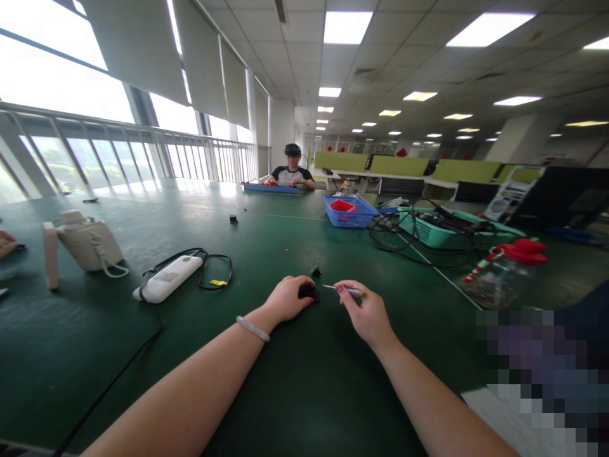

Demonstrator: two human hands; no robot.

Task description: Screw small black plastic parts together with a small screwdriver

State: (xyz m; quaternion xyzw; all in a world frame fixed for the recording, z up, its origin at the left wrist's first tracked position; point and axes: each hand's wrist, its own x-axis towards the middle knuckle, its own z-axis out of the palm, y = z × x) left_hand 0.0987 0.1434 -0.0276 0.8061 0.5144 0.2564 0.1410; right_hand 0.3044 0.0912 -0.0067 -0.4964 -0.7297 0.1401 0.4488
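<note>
My left hand [287,298] rests on the green table [266,381], its fingers closed round a small black part [308,291]. My right hand [364,312] pinches a thin silver tool [343,289] like a small screwdriver, tip pointing left toward the black part. Another small black piece [316,272] lies just beyond the hands. A pale bracelet sits on my left wrist.
A white power strip [167,278] with a black cable lies at left, with a beige device [88,242] beyond it. A blue basket [349,212], a teal tray of cables [440,230] and a red-lidded jar [505,274] stand at right. A person sits at the far end.
</note>
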